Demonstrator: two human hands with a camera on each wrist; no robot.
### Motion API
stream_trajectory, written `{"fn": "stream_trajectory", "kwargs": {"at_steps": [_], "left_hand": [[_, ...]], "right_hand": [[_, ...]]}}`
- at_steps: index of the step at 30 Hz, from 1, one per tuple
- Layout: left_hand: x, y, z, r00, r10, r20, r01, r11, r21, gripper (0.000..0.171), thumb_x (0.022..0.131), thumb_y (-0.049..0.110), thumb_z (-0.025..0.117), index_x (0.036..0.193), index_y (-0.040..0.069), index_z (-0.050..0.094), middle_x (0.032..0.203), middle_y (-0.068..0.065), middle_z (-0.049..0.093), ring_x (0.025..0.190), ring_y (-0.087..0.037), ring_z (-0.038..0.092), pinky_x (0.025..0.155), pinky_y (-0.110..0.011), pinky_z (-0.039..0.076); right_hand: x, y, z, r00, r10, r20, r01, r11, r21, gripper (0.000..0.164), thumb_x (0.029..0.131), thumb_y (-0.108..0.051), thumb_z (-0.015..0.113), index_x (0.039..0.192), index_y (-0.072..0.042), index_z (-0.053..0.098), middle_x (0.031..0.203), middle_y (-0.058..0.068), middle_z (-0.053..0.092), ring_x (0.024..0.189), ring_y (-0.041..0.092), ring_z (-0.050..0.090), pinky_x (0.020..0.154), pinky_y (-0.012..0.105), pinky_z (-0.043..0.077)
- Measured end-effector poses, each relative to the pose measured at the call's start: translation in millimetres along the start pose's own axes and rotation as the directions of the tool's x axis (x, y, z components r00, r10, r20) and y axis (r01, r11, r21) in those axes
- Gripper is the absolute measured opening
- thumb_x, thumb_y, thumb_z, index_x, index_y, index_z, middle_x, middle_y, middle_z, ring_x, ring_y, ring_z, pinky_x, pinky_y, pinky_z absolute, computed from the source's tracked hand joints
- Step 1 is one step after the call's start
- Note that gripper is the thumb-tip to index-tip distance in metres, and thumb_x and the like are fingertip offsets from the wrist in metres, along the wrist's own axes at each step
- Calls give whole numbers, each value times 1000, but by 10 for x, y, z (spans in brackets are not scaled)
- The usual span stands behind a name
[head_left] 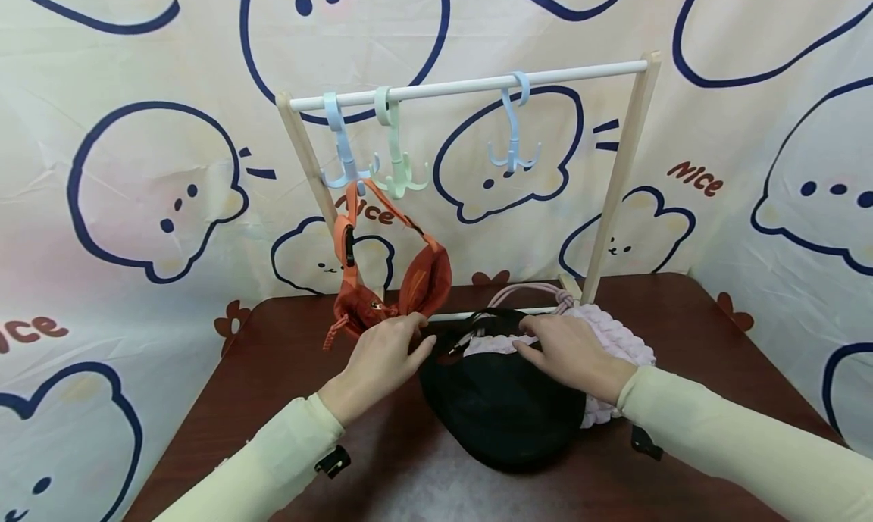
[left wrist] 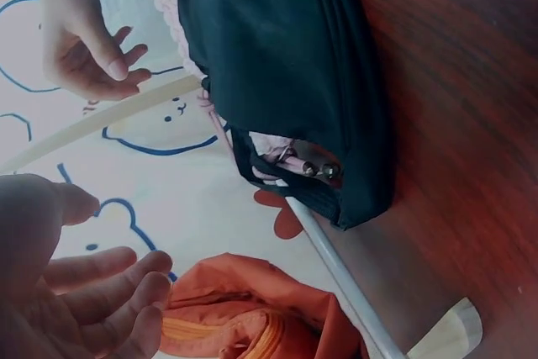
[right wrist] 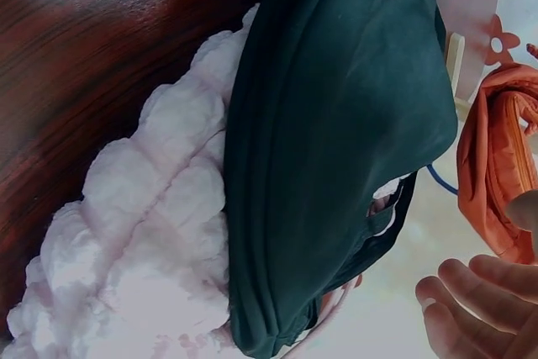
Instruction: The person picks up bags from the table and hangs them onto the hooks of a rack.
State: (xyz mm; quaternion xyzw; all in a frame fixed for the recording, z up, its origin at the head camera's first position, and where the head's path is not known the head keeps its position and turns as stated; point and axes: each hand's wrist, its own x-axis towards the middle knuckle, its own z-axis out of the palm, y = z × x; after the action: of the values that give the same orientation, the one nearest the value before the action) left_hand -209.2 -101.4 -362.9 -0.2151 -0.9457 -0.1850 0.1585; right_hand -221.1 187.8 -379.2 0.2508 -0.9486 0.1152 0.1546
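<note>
A black bag (head_left: 511, 408) lies on the table, partly covering a puffy pale pink bag (head_left: 614, 336) with a knotted pink handle (head_left: 539, 287). My left hand (head_left: 389, 351) is between the orange waist bag (head_left: 426, 279) and the black bag; its fingers (left wrist: 126, 292) are loosely bent around nothing. Over the black bag's opening, my right hand (head_left: 573, 351) has relaxed fingers (right wrist: 479, 292) and grips nothing in the right wrist view. The orange bag hangs by its strap from a blue hook (head_left: 344, 154).
A rack with a white rail (head_left: 470, 87) and wooden posts (head_left: 622, 173) stands at the back of the dark wooden table (head_left: 286, 378). Also on the rail are a green hook (head_left: 397, 147) and another blue hook (head_left: 514, 128). Printed cloth (head_left: 136, 317) surrounds the table.
</note>
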Motion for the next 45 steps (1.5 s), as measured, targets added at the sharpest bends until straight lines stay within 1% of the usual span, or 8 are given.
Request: {"fn": "stream_trajectory", "kwargs": {"at_steps": [4,9,15,20,26,35,39,45], "left_hand": [[4,-12,66,1000,10,13,-10,1000,6,25,95,31,71,109,10,71,83,0,71,66,-9,58,59,-27,49],[-2,-29,128,1000,12,24,-12,1000,2,25,95,29,71,108,9,71,84,-1,72,69,-11,62,61,-29,51],[28,-48,184,999,22,33,-22,1000,4,26,95,29,71,109,8,72,86,-3,73,67,-11,60,61,-30,52],[56,-55,230,999,16,44,-17,1000,1,25,95,30,71,109,9,71,87,-4,73,68,-12,61,58,-31,51],[74,-71,296,997,-16,73,16,1000,-1,26,96,31,69,111,10,71,88,-6,74,67,-13,62,56,-31,49],[94,-106,377,994,-27,106,28,1000,-4,30,97,31,68,115,7,69,100,-11,76,78,-21,70,65,-39,56],[102,-131,430,993,-25,114,25,1000,-2,29,96,28,71,115,7,69,98,-10,75,76,-21,69,65,-38,56],[125,-157,483,992,-19,125,20,1000,-7,29,94,26,73,116,7,68,98,-9,73,77,-20,68,66,-38,57]], "right_hand": [[-7,41,7,1000,6,4,-5,1000,-11,23,93,-31,71,101,-9,73,88,4,76,64,13,64,50,27,45],[0,93,2,1000,5,2,-5,1000,-14,20,92,-28,71,98,-9,72,77,1,71,57,7,52,47,26,38],[36,158,-13,999,30,19,-30,1000,-10,19,93,-28,71,97,-10,71,72,1,65,54,8,45,44,26,34],[61,196,-16,998,55,44,-54,998,-19,27,92,-31,72,104,-7,73,82,5,71,57,9,50,45,25,38],[90,240,-6,994,80,77,-78,997,-22,31,92,-32,73,108,-6,73,88,8,74,59,10,52,47,25,40],[147,318,-5,986,115,123,-115,993,-11,38,93,-34,71,115,-3,71,102,13,76,77,19,68,55,33,52],[160,347,-3,983,127,136,-128,992,-1,40,93,-35,71,116,-3,71,102,13,76,79,20,69,57,35,54],[172,374,16,974,156,166,-161,987,21,41,93,-35,71,117,-2,70,103,15,75,77,19,67,55,33,51]]}}
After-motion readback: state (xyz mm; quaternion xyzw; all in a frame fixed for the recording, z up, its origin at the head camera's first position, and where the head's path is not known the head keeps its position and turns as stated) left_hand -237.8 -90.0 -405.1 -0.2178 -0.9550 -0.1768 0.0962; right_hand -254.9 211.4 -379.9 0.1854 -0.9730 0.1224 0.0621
